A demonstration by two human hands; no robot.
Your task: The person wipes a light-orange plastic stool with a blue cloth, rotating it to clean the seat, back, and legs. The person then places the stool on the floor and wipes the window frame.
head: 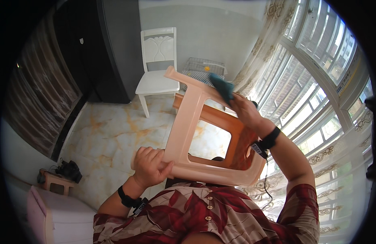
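A peach-coloured plastic stool (179, 131) is held up on its side in front of my body, its legs pointing left and its open frame facing up. My left hand (153, 166) is closed around the end of the near leg. On the far leg lies a dark teal cloth (223, 87), pressed there by my right hand (246, 109), whose fingers are partly hidden behind it. Both wrists wear black straps with small devices.
A white wooden chair (157, 82) stands by the wall beside a dark cabinet (121, 55). Behind the stool is a wire cage (203, 65). Curtains and a barred window line the right. At lower left, a small stool (58, 181) carries a black item.
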